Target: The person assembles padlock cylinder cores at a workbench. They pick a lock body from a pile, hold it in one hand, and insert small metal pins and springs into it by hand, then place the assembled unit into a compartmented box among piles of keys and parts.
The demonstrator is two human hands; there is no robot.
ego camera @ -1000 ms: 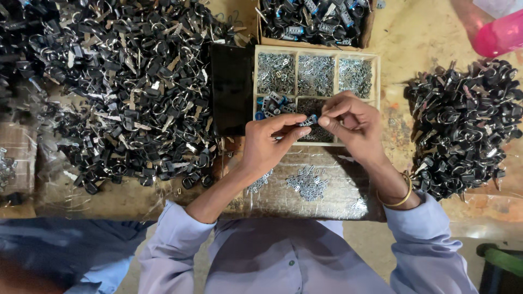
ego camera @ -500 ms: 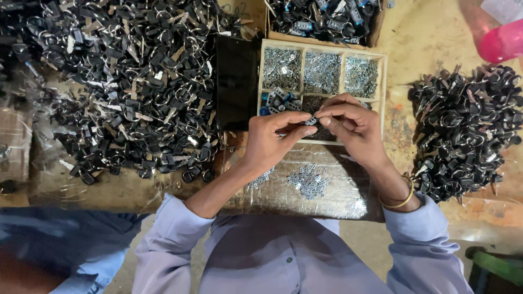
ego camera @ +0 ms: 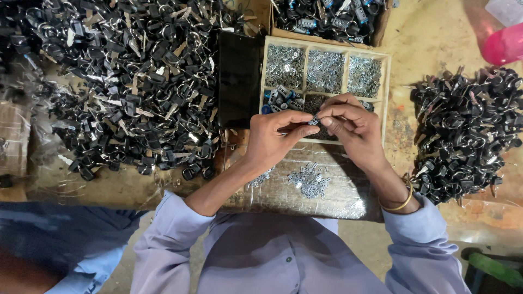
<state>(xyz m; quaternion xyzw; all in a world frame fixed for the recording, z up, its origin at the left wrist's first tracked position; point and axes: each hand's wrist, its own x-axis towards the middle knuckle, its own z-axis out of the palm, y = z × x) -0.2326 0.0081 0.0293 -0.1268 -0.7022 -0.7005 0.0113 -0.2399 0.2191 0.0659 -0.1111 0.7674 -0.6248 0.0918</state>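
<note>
Pinching small metal part (ego camera: 312,121) w/ both hands, left fingers (ego camera: 298,130) & right fingers (ego camera: 331,121) closed on it, over wooden tray (ego camera: 388,81); black pile (ego camera: 131,81) at 9 o'clock on tabletop.

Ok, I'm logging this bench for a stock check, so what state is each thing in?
Left hand: pinching a small part.
Right hand: pinching the same small part.
Wooden tray: open, compartments filled with small metal pieces.
Left heap of black parts: loose, spread out.
Right heap: piled.
Loose silver pieces: scattered.
</note>
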